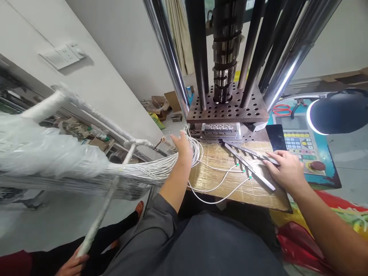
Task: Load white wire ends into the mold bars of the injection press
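Observation:
At the edge of the wrapped board (pixel 212 176), my left hand (pixel 184 147) rests against a thick bundle of white cables (pixel 155 168). Its thumb and a finger are stretched apart; the other fingers are hidden. Fingers of my right hand (pixel 287 166) close around the near end of a slim metal bar (pixel 253 152). A second metal bar (pixel 260 178) lies beside it, slanting across the board. Three white cables with green ends (pixel 250 177) run from the bundle to the bars.
Ahead stands a press with a perforated plate (pixel 230 111) above a clear-edged fixture (pixel 221 130). At right are a control panel (pixel 300 143), a lamp (pixel 339 113) and red-handled scissors (pixel 281 110). A wrapped rail (pixel 110 195) crosses at left, held by another person's hand (pixel 71 264).

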A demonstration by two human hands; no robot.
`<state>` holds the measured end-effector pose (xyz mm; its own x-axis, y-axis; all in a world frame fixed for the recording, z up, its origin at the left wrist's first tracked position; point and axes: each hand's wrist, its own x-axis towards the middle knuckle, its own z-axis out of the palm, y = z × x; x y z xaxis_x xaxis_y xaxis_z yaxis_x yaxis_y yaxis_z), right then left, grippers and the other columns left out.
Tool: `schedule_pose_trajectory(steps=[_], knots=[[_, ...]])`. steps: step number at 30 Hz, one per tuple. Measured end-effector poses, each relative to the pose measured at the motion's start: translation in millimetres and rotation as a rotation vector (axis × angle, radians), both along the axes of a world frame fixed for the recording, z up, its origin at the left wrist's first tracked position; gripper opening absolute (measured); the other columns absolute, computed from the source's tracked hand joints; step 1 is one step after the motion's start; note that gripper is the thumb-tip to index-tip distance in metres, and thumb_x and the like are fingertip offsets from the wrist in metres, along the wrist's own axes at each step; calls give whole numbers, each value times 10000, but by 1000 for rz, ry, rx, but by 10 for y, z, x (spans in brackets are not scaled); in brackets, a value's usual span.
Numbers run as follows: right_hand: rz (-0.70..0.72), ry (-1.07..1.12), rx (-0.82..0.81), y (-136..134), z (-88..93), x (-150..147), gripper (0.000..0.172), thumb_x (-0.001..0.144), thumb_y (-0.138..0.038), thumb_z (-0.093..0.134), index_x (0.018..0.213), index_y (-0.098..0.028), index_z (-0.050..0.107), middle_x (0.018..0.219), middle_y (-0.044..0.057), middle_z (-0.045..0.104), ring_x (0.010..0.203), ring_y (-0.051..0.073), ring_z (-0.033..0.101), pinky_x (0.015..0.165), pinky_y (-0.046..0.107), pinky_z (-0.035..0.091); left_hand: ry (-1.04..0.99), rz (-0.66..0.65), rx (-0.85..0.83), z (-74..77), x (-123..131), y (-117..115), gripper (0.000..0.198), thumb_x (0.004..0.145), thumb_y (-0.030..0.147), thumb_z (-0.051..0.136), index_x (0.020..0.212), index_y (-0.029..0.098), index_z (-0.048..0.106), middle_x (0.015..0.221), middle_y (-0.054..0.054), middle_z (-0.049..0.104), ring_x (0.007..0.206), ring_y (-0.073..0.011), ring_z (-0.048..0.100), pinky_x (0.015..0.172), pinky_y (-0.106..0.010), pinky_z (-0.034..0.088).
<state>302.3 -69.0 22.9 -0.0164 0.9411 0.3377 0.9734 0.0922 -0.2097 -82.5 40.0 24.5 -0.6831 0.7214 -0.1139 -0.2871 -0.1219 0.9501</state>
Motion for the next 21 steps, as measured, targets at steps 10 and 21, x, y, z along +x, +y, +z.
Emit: schedule_pose_trajectory(steps=[10, 21], knots=[[333, -53, -141, -476, -94, -254, 530, 981, -609, 632, 1267, -173, 729, 1091, 144, 694, 1027, 324, 666, 880, 461, 563, 1506, -1375, 506, -144, 959, -268, 454, 961, 273, 748, 1395, 160, 678, 1451, -178, 617, 1415, -349, 506, 1220, -520, 433], [315, 1, -134, -367, -54, -344, 393, 994, -516, 653, 1191, -192, 758, 1018, 121, 676, 969, 301, 676, 847, 420, 565, 1441, -1392, 524, -133, 1045, -248, 355, 950, 319, 743, 1267, 159, 733, 1280, -191, 660, 1292, -366, 516, 1164, -506, 442]])
